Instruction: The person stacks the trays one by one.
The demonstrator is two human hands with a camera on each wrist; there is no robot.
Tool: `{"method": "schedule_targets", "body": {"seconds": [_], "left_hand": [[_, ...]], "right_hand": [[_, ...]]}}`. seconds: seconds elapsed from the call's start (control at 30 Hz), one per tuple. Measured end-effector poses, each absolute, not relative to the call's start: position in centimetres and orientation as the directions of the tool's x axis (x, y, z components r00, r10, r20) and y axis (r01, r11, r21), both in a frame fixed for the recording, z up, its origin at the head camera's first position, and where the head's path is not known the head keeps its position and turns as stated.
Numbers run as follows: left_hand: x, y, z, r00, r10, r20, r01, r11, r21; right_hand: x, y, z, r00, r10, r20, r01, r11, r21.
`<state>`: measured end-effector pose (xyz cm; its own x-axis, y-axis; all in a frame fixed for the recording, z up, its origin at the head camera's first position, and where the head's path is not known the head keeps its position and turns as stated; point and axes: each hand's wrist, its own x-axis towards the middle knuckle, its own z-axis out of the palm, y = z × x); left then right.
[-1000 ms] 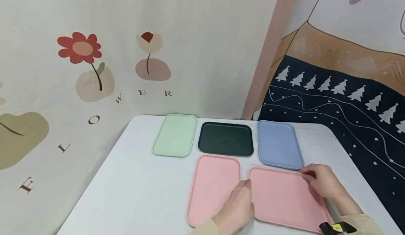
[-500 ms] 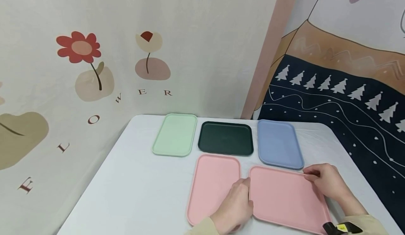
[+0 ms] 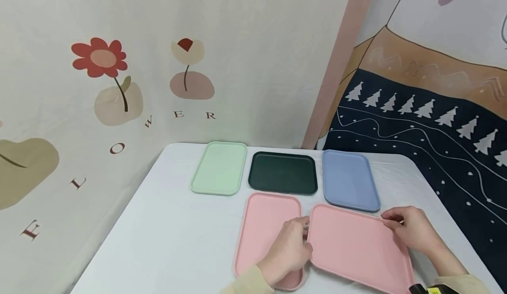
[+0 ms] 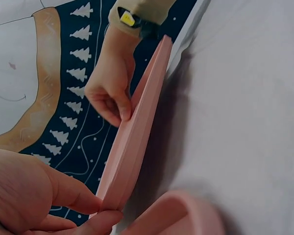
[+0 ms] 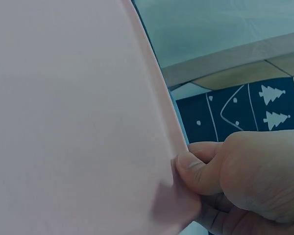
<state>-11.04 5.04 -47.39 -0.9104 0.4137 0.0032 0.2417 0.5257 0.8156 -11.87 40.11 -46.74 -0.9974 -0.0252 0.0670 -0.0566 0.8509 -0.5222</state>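
Observation:
A large pink tray (image 3: 358, 245) is held between both hands at the right front of the table. My left hand (image 3: 289, 248) pinches its left rim, thumb on one side and fingers on the other, as the left wrist view shows. My right hand (image 3: 412, 228) pinches the far rim near the right corner, its thumb (image 5: 193, 166) on the upper face. The left wrist view shows the tray's edge raised over the cloth, with a shadow beneath. A second pink tray (image 3: 263, 223) lies to the left, partly hidden by my left hand and forearm.
Behind stand three trays in a row: light green (image 3: 219, 168), dark green (image 3: 283, 173) and blue (image 3: 349, 180). A white cloth (image 3: 166, 237) covers the table. Printed curtains (image 3: 253, 65) hang close along the back and sides.
The left side of the held tray has shifted slightly left and tipped up, with my left hand moving along. My right hand has slid slightly right. The other trays stay put.

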Motion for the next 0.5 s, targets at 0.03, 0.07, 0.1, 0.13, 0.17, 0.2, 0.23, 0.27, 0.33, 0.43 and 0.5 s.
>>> {"method": "schedule_targets", "body": {"seconds": [0.03, 0.07, 0.1, 0.13, 0.17, 0.2, 0.23, 0.27, 0.33, 0.43, 0.5], "left_hand": [[-11.2, 5.0, -47.3, -0.913, 0.407, 0.001, 0.239, 0.534, 0.811], [-11.4, 4.9, -47.2, -0.915, 0.403, 0.000, 0.237, 0.540, 0.808], [-11.5, 4.8, -47.1, -0.916, 0.401, 0.000, 0.237, 0.541, 0.807], [-11.7, 4.7, -47.0, -0.916, 0.400, 0.004, 0.240, 0.543, 0.804], [-11.9, 4.6, -46.9, -0.917, 0.400, 0.010, 0.244, 0.541, 0.805], [-12.0, 4.5, -46.8, -0.918, 0.397, 0.018, 0.252, 0.546, 0.799], [-12.1, 4.3, -46.7, -0.918, 0.396, 0.022, 0.256, 0.549, 0.796], [-12.3, 4.2, -46.6, -0.918, 0.396, 0.024, 0.258, 0.550, 0.794], [-12.6, 3.9, -46.5, -0.917, 0.398, 0.038, 0.268, 0.540, 0.798], [-13.3, 3.5, -46.2, -0.908, 0.414, 0.058, 0.277, 0.492, 0.825], [-13.8, 3.3, -46.1, -0.903, 0.424, 0.074, 0.280, 0.449, 0.849]], "right_hand": [[-11.7, 40.1, -46.6, -0.997, -0.029, 0.071, -0.062, 0.852, -0.520], [-11.5, 40.0, -46.5, -0.997, -0.032, 0.077, -0.067, 0.854, -0.516], [-11.3, 40.0, -46.4, -0.996, -0.033, 0.080, -0.070, 0.855, -0.515], [-11.1, 39.9, -46.3, -0.996, -0.034, 0.080, -0.071, 0.855, -0.515], [-10.9, 39.8, -46.1, -0.996, -0.036, 0.079, -0.072, 0.855, -0.514], [-10.8, 39.7, -46.0, -0.996, -0.038, 0.077, -0.072, 0.855, -0.513], [-10.6, 39.6, -45.8, -0.997, -0.040, 0.069, -0.070, 0.854, -0.515], [-10.5, 39.5, -45.6, -0.998, -0.040, 0.058, -0.064, 0.854, -0.516], [-10.1, 39.3, -45.3, -0.999, -0.042, 0.035, -0.054, 0.854, -0.518], [-9.6, 39.1, -44.9, -0.998, -0.052, -0.025, -0.030, 0.845, -0.534], [-9.3, 39.0, -44.6, -0.995, -0.070, -0.065, -0.022, 0.830, -0.557]]}}
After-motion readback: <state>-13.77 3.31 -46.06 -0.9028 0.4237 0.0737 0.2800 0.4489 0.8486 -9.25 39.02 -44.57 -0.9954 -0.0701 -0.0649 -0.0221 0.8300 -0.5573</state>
